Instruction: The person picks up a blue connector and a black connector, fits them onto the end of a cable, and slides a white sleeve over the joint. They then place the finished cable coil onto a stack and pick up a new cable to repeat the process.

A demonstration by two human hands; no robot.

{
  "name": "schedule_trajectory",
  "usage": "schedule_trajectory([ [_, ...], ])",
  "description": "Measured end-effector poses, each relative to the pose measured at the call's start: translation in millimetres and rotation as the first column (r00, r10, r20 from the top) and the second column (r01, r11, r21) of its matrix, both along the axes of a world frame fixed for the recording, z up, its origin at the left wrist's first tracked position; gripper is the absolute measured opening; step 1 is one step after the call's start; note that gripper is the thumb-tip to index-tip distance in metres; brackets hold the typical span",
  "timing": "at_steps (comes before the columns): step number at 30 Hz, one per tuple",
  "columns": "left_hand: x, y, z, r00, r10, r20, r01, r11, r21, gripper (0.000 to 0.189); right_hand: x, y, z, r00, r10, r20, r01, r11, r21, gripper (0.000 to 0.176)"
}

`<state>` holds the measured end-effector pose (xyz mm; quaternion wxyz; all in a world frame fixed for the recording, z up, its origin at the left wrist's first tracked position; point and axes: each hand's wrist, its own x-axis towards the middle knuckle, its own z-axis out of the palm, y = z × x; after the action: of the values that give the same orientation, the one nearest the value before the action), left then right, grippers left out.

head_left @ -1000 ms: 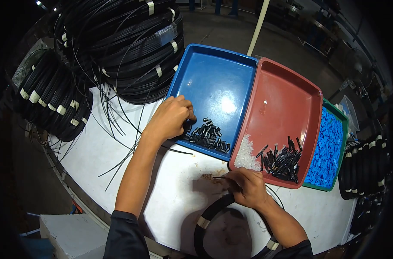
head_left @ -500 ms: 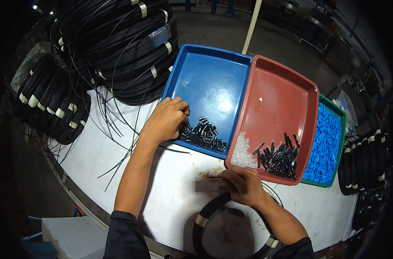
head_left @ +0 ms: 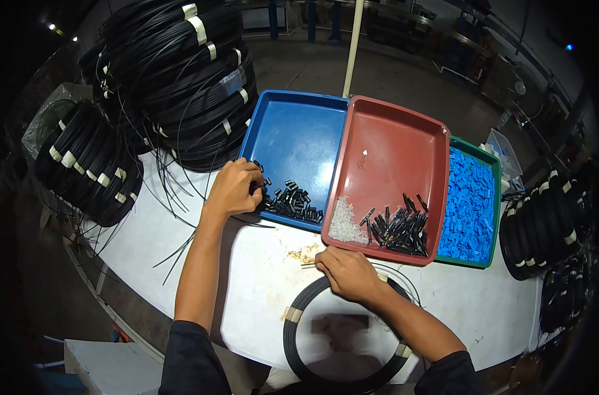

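My left hand (head_left: pixel 235 187) reaches over the near left rim of the blue tray (head_left: pixel 299 122), its fingers curled among small black tubular pieces (head_left: pixel 291 201). Whatever lies between its fingertips is hidden. My right hand (head_left: pixel 347 273) pinches a thin black cable, whose short end (head_left: pixel 309 266) pokes out to the left of the fingers. Beneath that hand and forearm, a coil of black cable (head_left: pixel 290 342) bound with pale tape lies on the white table (head_left: pixel 253 296).
Beside the blue tray, a red tray (head_left: pixel 391 151) holds clear pieces (head_left: pixel 345 224) and black slender parts (head_left: pixel 399 227). Blue pieces (head_left: pixel 472 204) fill a green tray (head_left: pixel 494 230). Large cable coils (head_left: pixel 194 92) stack at left, with loose ends trailing; more coils (head_left: pixel 543 227) stand right.
The whole view has shifted. My right hand has turned and the cable coil shows as a fuller ring below it. My left hand stays at the blue tray, its fingers slightly farther back.
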<state>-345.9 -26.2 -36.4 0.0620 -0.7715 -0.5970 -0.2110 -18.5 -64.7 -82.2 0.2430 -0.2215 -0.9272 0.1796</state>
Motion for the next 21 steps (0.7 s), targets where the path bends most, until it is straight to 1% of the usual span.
schedule_trajectory([
  [2,-1,-3,5,0.999,0.026,-0.022,-0.026,1.000,-0.002,0.019,0,0,1,1.000,-0.002,0.007,0.002,1.000,-0.028,0.008],
  [4,-6,0,1,0.999,-0.020,-0.047,0.022,0.999,0.049,0.020,0,0,1,1.000,-0.002,0.005,0.003,0.999,-0.040,0.008],
  [5,-8,2,-2,0.999,-0.013,-0.050,0.016,0.999,0.050,0.020,0,1,0,1.000,-0.009,0.007,0.009,0.998,-0.054,0.008],
  [7,-8,6,-5,0.997,0.025,-0.068,-0.012,0.983,0.183,0.021,0,2,1,1.000,0.003,-0.006,-0.003,0.998,-0.063,0.008],
  [8,-10,6,-6,0.997,0.029,-0.069,-0.016,0.983,0.181,0.021,0,2,2,1.000,0.007,-0.017,-0.008,0.997,-0.075,0.008],
  [10,-9,5,0,0.974,0.168,-0.152,-0.155,0.984,0.090,0.023,-2,4,2,0.999,0.011,-0.032,-0.013,0.998,-0.066,0.007],
  [11,-8,5,0,0.974,0.169,-0.150,-0.158,0.984,0.086,0.023,-2,5,-1,0.998,0.026,-0.050,-0.029,0.998,-0.055,0.006],
  [13,-4,5,-3,0.929,0.242,-0.280,-0.258,0.966,-0.023,0.022,-3,7,-5,0.998,0.038,-0.058,-0.040,0.998,-0.050,0.006],
  [14,-2,6,-10,0.929,0.242,-0.278,-0.260,0.965,-0.029,0.022,-3,8,-3,0.998,0.040,-0.054,-0.043,0.998,-0.055,0.006],
  [16,6,6,-22,0.962,0.219,-0.163,-0.219,0.976,0.018,0.022,-2,8,0,0.998,0.044,-0.035,-0.047,0.995,-0.083,0.005],
  [17,13,6,-28,0.977,0.182,-0.113,-0.182,0.983,0.003,0.021,-2,8,0,0.999,0.044,-0.032,-0.047,0.995,-0.087,0.005],
  [18,21,5,-33,0.991,0.131,0.027,-0.131,0.991,-0.020,0.025,-2,7,0,0.999,0.035,-0.013,-0.036,0.994,-0.106,0.005],
  [20,31,4,-38,0.961,0.019,0.276,-0.025,1.000,0.016,0.031,-2,7,1,1.000,0.028,0.009,-0.026,0.991,-0.128,0.005],
  [21,32,4,-36,0.958,0.009,0.287,-0.026,0.998,0.054,0.037,-3,7,2,1.000,0.019,0.007,-0.018,0.986,-0.167,0.007],
])
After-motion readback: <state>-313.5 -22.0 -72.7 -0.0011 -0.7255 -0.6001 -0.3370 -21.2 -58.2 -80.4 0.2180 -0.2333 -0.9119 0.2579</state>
